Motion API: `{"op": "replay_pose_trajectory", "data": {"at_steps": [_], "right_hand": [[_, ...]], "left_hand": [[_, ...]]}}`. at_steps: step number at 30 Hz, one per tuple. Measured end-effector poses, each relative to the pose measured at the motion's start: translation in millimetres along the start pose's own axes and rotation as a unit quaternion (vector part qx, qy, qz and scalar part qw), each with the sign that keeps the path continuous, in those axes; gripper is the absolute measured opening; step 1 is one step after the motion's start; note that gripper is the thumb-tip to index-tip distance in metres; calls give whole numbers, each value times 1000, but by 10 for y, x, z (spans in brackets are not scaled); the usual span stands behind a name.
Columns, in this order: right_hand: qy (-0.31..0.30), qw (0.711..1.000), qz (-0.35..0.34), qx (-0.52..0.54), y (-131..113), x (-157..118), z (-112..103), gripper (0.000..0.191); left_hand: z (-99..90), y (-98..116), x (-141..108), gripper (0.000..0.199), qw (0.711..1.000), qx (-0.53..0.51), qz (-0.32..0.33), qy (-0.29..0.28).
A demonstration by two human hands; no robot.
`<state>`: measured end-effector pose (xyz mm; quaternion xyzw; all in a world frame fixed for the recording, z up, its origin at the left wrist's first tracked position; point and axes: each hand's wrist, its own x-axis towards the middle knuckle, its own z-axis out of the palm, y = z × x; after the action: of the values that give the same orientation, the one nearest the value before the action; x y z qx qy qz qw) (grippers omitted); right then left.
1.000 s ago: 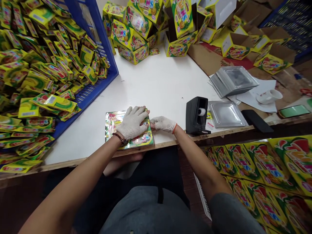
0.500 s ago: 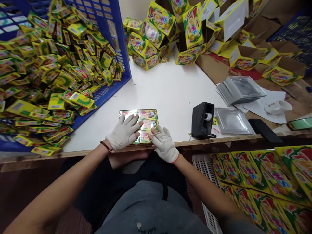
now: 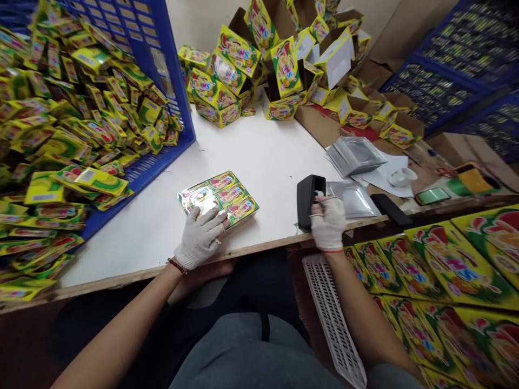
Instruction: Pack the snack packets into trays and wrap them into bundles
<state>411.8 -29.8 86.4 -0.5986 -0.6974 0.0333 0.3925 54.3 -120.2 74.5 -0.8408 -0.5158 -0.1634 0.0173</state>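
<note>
A clear-covered pack of small yellow-green boxes point(image 3: 233, 195) lies at an angle on the white table. My left hand point(image 3: 200, 236), in a white fingerless-tipped glove, rests flat on its near left corner with fingers stretched out. To the right stands a black tape dispenser point(image 3: 305, 202). Against its right side is my gloved right hand point(image 3: 329, 224), fingers curled together near the white roll core. Whatever is between those fingertips, if anything, is hidden. Just behind this hand lies a clear plastic tray point(image 3: 359, 200).
A blue crate point(image 3: 178, 116) full of small boxes leans at the left. Open yellow cartons point(image 3: 284, 67) are piled at the back. Stacked clear trays point(image 3: 354, 156) and a black phone-like slab point(image 3: 391, 209) lie right. Below sits a white basket point(image 3: 334, 324) beside filled yellow cartons point(image 3: 446, 265).
My right hand has left the pack and moved right to the tape dispenser, its fingers now curled. The pack has turned at an angle. My left hand stays on it; the view has shifted right.
</note>
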Motion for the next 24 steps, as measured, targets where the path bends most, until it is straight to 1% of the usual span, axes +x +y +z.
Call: {"op": "replay_pose_trajectory", "data": {"at_steps": [1,2,3,4,5,7,9,11,13,15,18,19,20,22,24], "right_hand": [[15,996,81,-22,151,1,-130,37],[11,988,148,-34,287,-4,-223,38],[-7,980,197,-37,401,-14,-274,37],[-29,973,226,-30,491,-25,-284,37],[-47,970,236,-19,556,-35,-259,36],[-60,969,238,6,615,-45,-149,32],[-48,968,243,25,601,-55,-43,29],[-25,967,251,33,544,-93,-18,27],[0,966,256,33,475,-179,-85,27],[19,967,251,34,412,-303,-196,31],[23,964,257,67,351,-496,-294,37],[14,957,273,96,345,-549,-283,38],[5,945,299,134,346,-594,-251,39],[-3,907,364,210,366,-665,-145,40],[-2,877,407,253,390,-736,-42,42]], "left_hand": [[0,-13,1,37,1000,0,0,4],[-1,-25,1,36,1000,2,0,10],[0,-37,3,35,1000,6,1,17],[2,-48,6,35,1000,10,4,25],[7,-58,13,35,999,14,10,31],[18,-76,31,36,998,19,21,47],[23,-86,52,37,997,21,29,61],[20,-87,68,38,997,27,35,69],[15,-81,77,37,996,33,39,67],[14,-72,79,36,997,34,36,62],[21,-61,80,35,997,36,30,62],[23,-61,82,34,997,36,32,64],[26,-63,85,34,996,36,36,67],[31,-74,95,33,996,34,44,76],[37,-85,104,32,994,34,53,89]]}}
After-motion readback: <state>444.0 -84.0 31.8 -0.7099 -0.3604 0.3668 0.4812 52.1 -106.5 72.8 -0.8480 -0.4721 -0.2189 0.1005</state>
